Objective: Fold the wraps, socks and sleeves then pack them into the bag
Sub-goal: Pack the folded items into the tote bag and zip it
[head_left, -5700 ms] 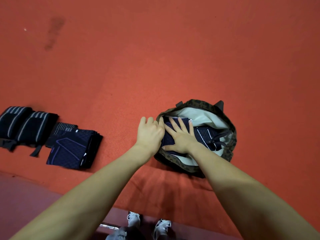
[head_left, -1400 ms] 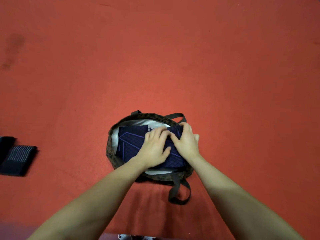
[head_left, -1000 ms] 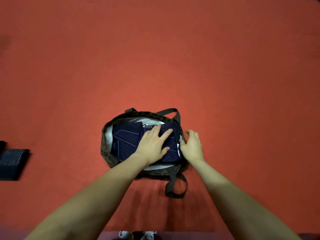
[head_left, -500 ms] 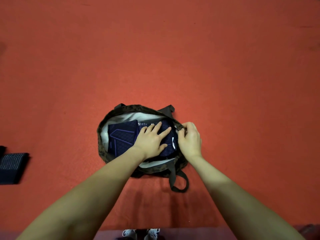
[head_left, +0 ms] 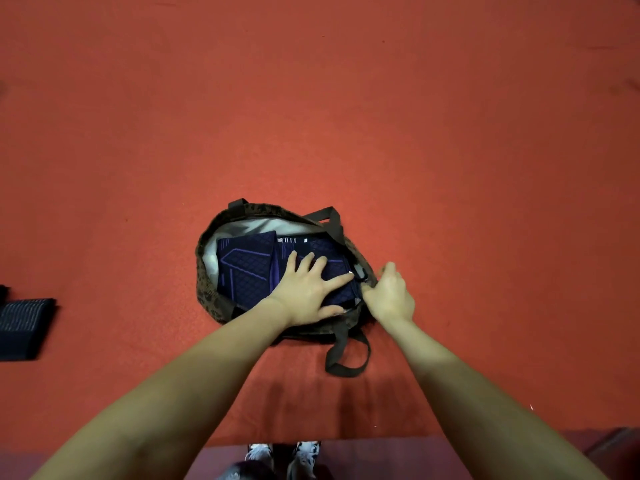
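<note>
Navy sleeves [head_left: 247, 268] folded inside bag [head_left: 207, 289] on red counter [head_left: 450, 150]. Left hand [head_left: 306, 292] flat on them, fingers [head_left: 341, 280] spread wide. Right hand [head_left: 391, 296] pinching bag rim. Another folded piece [head_left: 22, 327] far left.

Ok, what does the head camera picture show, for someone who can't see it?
A left hand presses flat on dark blue folded cloth inside a brown bag on a red surface, while the right hand grips the bag's rim.
</note>
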Demonstrator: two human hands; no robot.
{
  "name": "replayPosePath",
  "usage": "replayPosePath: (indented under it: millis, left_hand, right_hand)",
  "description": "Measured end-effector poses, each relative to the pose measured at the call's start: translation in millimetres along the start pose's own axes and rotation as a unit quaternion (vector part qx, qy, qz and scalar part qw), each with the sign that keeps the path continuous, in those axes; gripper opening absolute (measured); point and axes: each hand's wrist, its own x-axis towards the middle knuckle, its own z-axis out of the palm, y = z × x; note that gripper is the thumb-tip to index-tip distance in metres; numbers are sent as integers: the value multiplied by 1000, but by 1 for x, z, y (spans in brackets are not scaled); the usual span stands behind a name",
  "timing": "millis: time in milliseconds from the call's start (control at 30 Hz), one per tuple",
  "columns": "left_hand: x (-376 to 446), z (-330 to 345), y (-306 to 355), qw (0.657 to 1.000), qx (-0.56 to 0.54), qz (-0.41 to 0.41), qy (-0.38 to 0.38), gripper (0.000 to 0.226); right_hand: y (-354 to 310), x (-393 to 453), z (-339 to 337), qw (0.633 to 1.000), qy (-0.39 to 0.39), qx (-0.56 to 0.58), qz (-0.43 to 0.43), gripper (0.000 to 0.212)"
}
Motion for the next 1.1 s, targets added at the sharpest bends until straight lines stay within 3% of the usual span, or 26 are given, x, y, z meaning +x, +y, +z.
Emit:
replayPosePath:
  millis: [133,300,333,467,600,733,900,1000,1100]
  left_hand:
    - [3,0,12,999,3,-43,-11,62]
    - [-5,-14,1,970,-233,-64,-18,50]
    - [-6,-16,-5,969,-238,-62,-15,47]
    - [-6,-14,-14,994,-85,-32,-56,57]
    - [5,-18,-10,999,-16,-25,-46,59]
    - [12,-17,-17,998,-13,-5,-60,57]
    - [5,-12,-39,997,40,57,-18,58]
    - [-1,-9,-45,999,42,3,-26,63]
    - [2,-5,-46,995,30,-26,-86,64]
  right_hand:
    - [1,-11,-2,998,11,33,-44,22]
    - [-14,-24,-9,988,90,68,-103,26]
    - [-18,-24,-12,986,105,67,-110,29]
    - [-30,-20,-21,977,155,47,-138,38]
    - [-35,-18,-27,969,185,46,-156,40]
    - [-44,-16,-32,960,207,70,-172,38]
    - [-63,-9,-34,981,119,6,-154,21]
    - [-73,-2,-32,979,101,-31,-175,25]
    - [-74,2,-30,968,149,-17,-203,27]
